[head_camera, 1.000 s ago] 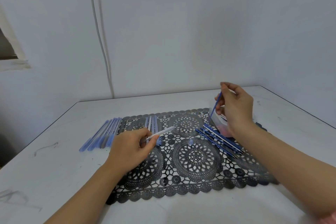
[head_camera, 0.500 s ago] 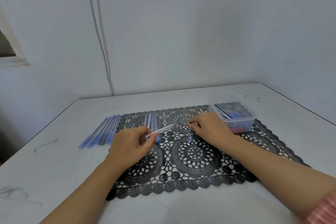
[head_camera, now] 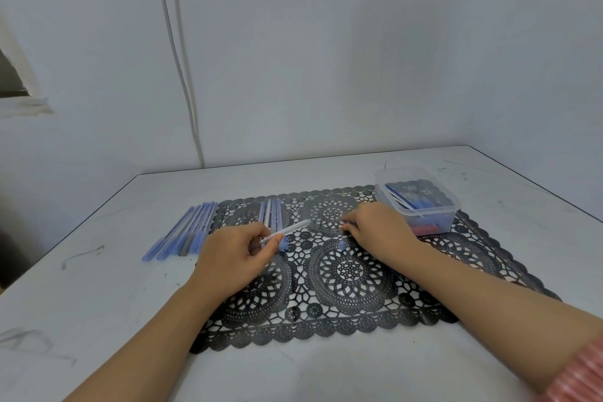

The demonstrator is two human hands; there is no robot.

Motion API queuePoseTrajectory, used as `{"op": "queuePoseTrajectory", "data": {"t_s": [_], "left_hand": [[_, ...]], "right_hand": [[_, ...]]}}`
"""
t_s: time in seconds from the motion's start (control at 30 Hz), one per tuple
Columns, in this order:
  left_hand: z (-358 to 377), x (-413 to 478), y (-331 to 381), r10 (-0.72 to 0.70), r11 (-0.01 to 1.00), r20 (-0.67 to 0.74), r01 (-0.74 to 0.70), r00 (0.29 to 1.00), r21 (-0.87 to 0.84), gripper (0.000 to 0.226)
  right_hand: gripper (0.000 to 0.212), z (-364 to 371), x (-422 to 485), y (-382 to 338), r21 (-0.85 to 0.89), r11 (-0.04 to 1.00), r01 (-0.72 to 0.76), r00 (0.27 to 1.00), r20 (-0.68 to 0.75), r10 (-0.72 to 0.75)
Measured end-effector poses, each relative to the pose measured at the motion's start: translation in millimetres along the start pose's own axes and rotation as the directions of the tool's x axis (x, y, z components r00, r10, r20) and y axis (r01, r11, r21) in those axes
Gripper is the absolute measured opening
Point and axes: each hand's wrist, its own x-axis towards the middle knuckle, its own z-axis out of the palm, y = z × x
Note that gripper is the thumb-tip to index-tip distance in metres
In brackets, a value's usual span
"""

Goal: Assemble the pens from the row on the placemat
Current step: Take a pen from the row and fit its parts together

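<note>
Your left grip [head_camera: 235,254] is pinching a barrel [head_camera: 290,229] over the placemat [head_camera: 359,303], beside its pens [head_camera: 270,212], while your right grip [head_camera: 375,232] is pinching a thin blue refill [head_camera: 353,223] near the placemat's middle.

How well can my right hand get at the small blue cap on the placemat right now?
Probably yes: the small blue cap lies bare on the placemat just beside the right hand, nothing between them, though it seems to pinch a thin blue piece.

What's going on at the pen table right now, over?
Left grip holds clear pen barrel. Right grip pinches blue refill, mostly hidden, apart from barrel. Loose blue cap on placemat below the gap.
</note>
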Motion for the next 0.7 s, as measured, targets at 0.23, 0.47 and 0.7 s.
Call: {"op": "queuePoseTrajectory", "data": {"t_s": [0.23,0.47,0.7], "left_hand": [[-2,0,1,-0.019,1.000,0.040,0.019,0.999,0.012,0.019],[0,0,1,-0.030,0.999,0.051,0.028,0.998,0.026,0.021],[4,0,-6,-0.002,1.000,0.030,0.002,1.000,-0.004,0.043]], "right_hand": [[0.028,-22,-2,0,0.212,0.977,0.016,0.981,-0.191,0.026],[0.021,-48,12,31,0.361,0.919,-0.158,0.916,-0.294,0.273],[0.022,-49,21,65,0.255,0.884,-0.391,0.896,-0.115,0.429]]}}
